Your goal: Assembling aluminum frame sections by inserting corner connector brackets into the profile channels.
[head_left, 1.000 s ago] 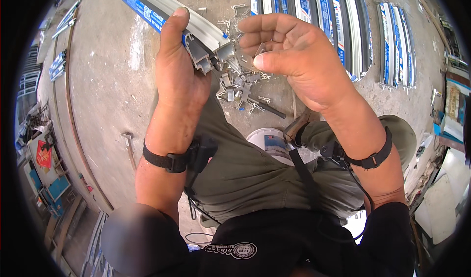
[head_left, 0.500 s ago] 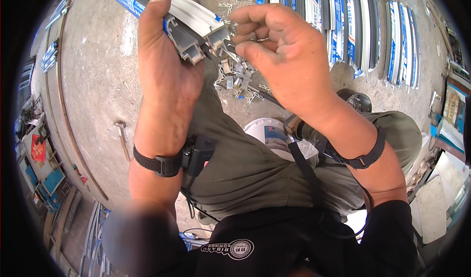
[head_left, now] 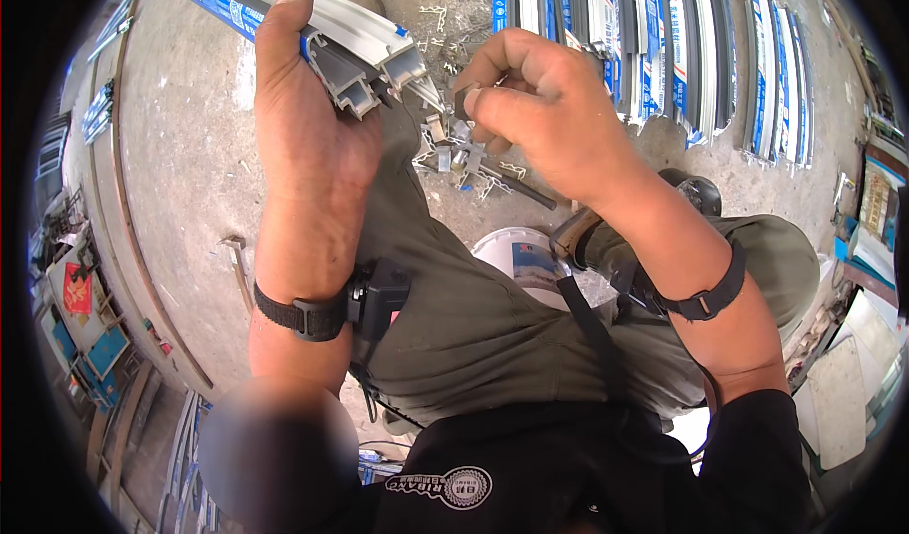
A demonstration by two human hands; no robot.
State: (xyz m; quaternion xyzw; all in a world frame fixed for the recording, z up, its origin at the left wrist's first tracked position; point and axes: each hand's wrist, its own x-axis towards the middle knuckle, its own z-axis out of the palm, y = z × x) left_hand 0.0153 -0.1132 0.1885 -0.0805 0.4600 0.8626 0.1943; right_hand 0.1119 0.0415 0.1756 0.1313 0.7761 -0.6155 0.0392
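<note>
The grey hollow aluminium frame profile [head_left: 365,56] is gripped by the left hand [head_left: 308,132], while a small metal corner piece [head_left: 461,101], pinched in the right hand [head_left: 540,122], is not yet seated in its open end.

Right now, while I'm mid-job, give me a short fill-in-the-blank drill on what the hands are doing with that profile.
1. The aluminium profile is gripped near its cut end by the ____ hand.
2. The right hand pinches a small ____ piece between thumb and fingers, close to the profile's open end.
3. Between the person's legs stands a ____ bucket.
4. More small metal brackets lie on the concrete ____.

Missing words: left; metal; white; floor
</note>
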